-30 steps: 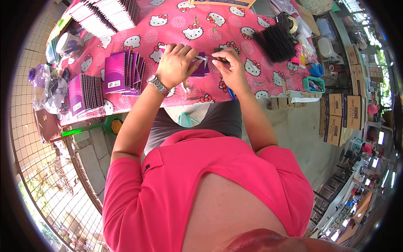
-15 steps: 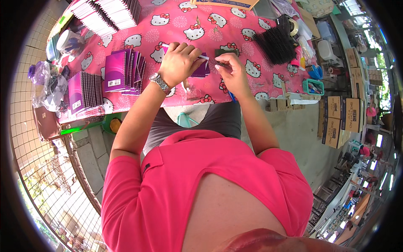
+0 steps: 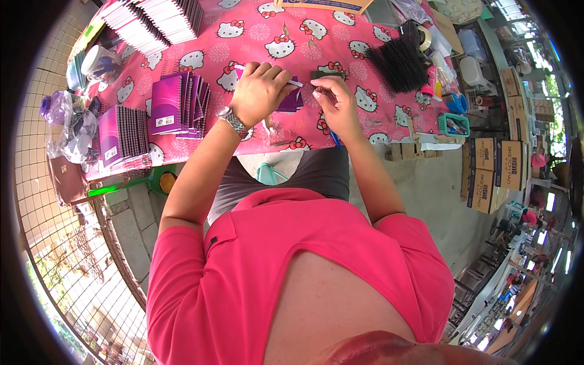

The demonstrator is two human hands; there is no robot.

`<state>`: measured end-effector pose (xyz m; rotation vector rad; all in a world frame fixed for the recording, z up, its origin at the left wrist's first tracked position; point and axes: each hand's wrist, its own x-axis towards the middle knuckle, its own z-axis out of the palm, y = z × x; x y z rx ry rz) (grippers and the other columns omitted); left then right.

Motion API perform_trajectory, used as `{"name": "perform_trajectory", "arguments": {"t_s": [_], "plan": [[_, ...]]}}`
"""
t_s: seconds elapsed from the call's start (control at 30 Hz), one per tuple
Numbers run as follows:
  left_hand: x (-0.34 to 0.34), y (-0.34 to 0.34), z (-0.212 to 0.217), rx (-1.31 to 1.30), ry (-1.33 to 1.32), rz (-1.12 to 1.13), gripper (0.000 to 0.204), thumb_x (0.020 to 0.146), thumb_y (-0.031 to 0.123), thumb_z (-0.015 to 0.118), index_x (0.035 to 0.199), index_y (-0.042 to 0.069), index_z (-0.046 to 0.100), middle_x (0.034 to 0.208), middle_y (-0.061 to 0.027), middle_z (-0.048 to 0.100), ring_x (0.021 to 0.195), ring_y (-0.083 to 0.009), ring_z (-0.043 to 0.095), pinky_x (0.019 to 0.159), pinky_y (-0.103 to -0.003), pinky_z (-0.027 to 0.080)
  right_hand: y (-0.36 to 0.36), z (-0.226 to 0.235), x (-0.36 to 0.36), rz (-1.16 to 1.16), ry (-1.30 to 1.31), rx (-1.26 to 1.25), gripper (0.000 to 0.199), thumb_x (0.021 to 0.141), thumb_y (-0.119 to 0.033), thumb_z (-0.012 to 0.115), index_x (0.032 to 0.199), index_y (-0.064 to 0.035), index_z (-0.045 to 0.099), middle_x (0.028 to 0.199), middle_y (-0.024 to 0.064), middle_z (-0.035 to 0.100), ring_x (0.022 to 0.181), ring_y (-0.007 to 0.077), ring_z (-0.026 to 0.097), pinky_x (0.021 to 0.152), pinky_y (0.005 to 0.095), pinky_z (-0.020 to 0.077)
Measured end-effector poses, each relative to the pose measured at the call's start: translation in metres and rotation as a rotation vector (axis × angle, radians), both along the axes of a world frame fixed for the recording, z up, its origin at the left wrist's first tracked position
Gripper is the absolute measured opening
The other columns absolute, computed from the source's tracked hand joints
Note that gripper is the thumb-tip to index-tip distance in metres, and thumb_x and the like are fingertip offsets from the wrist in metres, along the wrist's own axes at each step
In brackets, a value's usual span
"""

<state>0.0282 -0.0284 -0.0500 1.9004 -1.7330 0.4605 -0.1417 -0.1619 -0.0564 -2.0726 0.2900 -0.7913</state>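
Observation:
My left hand point(image 3: 260, 92), with a watch at its wrist, is closed over a purple notebook point(image 3: 290, 102), whose corner and pale edge show past the fingers. To its right, my right hand point(image 3: 339, 109) pinches a dark binding coil point(image 3: 324, 93) between thumb and fingers, a short way from the notebook. A small dark block point(image 3: 328, 75) lies on the table just beyond my right hand. Below that hand, a blue pen-like thing point(image 3: 336, 139) shows by the table's front edge. Part of the notebook is hidden under my left hand.
Purple notebooks lie in a fanned pile point(image 3: 167, 104) and a coil-bound stack point(image 3: 115, 137) at left. White-paged stacks point(image 3: 143, 27) stand at the far left. Black coils point(image 3: 398, 66) heap at right, near a green basket point(image 3: 454, 125). Cardboard boxes point(image 3: 485, 176) stand beyond.
My right hand has shifted very slightly and the coil in its fingers has turned a little. My left hand stays in place on the notebook.

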Motion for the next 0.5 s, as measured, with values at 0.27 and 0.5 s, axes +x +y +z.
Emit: {"name": "perform_trajectory", "arguments": {"t_s": [0.27, 0.5], "plan": [[-0.002, 0.001, 0.001, 0.006, -0.004, 0.016, 0.021, 0.084, 0.024, 0.07, 0.099, 0.012, 0.061, 0.089, -0.0008, 0.063, 0.086, -0.0198, 0.061, 0.084, -0.04, 0.043, -0.006, 0.009, -0.004, 0.111, 0.423, 0.466, 0.027, 0.085, 0.003, 0.067, 0.112, -0.0026, 0.064, 0.102, 0.0072, 0.061, 0.086, 0.011, 0.06, 0.071, 0.0262, 0.0489], [-0.014, 0.001, 0.004, 0.065, -0.041, -0.006, 0.025, 0.084, 0.023, 0.069, 0.105, 0.013, 0.059, 0.096, -0.0017, 0.063, 0.092, -0.0208, 0.062, 0.092, -0.045, 0.042, 0.007, 0.032, 0.0, 0.021, 0.204, 0.061, 0.032, 0.091, -0.009, 0.065, 0.122, -0.0032, 0.057, 0.092, 0.0104, 0.062, 0.077, 0.0182, 0.063, 0.07, 0.0303, 0.0528]]}}
